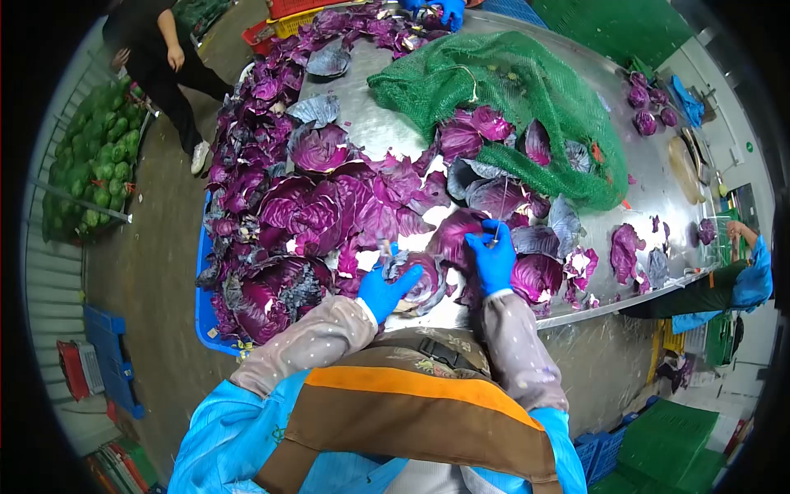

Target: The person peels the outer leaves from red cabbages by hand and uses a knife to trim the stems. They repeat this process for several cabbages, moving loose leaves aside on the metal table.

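Note:
My left hand (388, 290), in a blue glove, rests with its fingers apart against the left side of a red cabbage (421, 284) near the table's front edge. My right hand (494, 257), also gloved in blue, pinches a small tool at the right of that cabbage, beside a loose purple leaf (454, 240). Only a bit of the tool's metal shows between the fingers. Loose purple leaves (304, 210) lie heaped to the left of my hands, and more leaves lie beyond them.
A green mesh net (568, 107) lies across the metal table (642, 177). A blue crate (202, 309) full of leaves stands at the left edge. One person (156, 58) walks at upper left; another person's blue sleeve (753, 280) shows at right. Gloved hands (448, 10) show at the far edge.

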A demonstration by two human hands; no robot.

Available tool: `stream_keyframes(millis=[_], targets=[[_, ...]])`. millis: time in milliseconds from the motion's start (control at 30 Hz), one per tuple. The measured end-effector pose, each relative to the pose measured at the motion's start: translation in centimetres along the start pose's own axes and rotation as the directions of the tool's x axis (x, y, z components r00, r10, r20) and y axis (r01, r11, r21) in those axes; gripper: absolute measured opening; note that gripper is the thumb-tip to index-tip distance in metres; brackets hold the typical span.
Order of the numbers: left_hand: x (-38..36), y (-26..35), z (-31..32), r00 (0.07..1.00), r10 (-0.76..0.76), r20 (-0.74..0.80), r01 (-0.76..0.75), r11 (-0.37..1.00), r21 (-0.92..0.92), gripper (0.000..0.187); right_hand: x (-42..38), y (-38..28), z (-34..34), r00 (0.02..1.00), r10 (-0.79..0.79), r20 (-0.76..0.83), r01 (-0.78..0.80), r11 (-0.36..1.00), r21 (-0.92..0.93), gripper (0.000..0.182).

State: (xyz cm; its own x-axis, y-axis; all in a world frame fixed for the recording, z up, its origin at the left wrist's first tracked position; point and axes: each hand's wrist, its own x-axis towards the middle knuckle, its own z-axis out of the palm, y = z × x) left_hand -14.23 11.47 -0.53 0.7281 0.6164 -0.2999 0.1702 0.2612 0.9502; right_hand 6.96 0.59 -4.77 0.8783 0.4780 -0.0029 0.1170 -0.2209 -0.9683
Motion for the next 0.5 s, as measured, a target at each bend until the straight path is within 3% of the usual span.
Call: stream_keyframes(millis=[33,67,100,167,200,267,300,333,367,433,500], targets=[[-0.2,-0.3,0.2,0.998,-0.038,-0.055,0.037,0.999,-0.032,0.068,-1.4,-3.1,-0.4,0.998,-0.055,0.035,0.055,0.998,0.005,0.059],[0.1,-1.3,0.4,0.990,0.045,-0.137,-0.030,0.993,0.115,0.052,-3.3,-6.4,-0.9,0.991,-0.110,0.071,0.110,0.994,0.011,0.067],[0.1,-0.9,0.4,0.987,0.032,-0.157,-0.001,0.981,0.196,0.047,-4.8,-7.9,-1.0,0.981,-0.164,0.108,0.163,0.987,0.017,0.074],[0.1,1.3,0.6,0.982,0.003,-0.190,0.066,0.932,0.357,0.040,-7.2,-7.6,-0.8,0.884,-0.233,0.406,0.256,0.967,-0.002,0.091],[0.6,2.6,0.5,0.971,-0.112,-0.212,0.204,0.850,0.486,0.039,-8.5,-7.9,-0.4,0.873,-0.125,0.471,0.170,0.984,-0.053,0.097],[2.7,-3.1,-1.4,0.974,0.125,-0.190,0.000,0.836,0.548,0.044,-8.8,-8.6,-0.1,0.858,-0.039,0.512,0.139,0.977,-0.160,0.094],[2.3,-2.0,-1.3,0.954,0.068,-0.292,0.109,0.828,0.549,0.047,-8.6,-8.2,-0.2,0.858,-0.022,0.514,0.123,0.979,-0.164,0.093],[1.9,-0.8,-1.1,0.921,0.009,-0.389,0.217,0.817,0.534,0.050,-8.2,-6.9,-0.1,0.856,-0.009,0.517,0.029,0.999,-0.031,0.091],[3.6,-3.4,-2.7,0.924,-0.082,-0.374,0.346,0.598,0.723,0.046,-7.7,-5.8,-0.2,0.854,-0.004,0.521,-0.059,0.993,0.105,0.090],[4.1,-4.7,-3.3,0.983,0.076,-0.169,0.080,0.649,0.756,0.038,-6.5,-6.0,-1.4,0.791,0.057,0.609,-0.268,0.927,0.262,0.084],[7.1,-1.1,-3.5,0.986,-0.022,-0.167,0.163,0.371,0.914,0.033,-5.2,-5.2,-2.6,0.722,0.072,0.688,-0.274,0.943,0.189,0.082]])
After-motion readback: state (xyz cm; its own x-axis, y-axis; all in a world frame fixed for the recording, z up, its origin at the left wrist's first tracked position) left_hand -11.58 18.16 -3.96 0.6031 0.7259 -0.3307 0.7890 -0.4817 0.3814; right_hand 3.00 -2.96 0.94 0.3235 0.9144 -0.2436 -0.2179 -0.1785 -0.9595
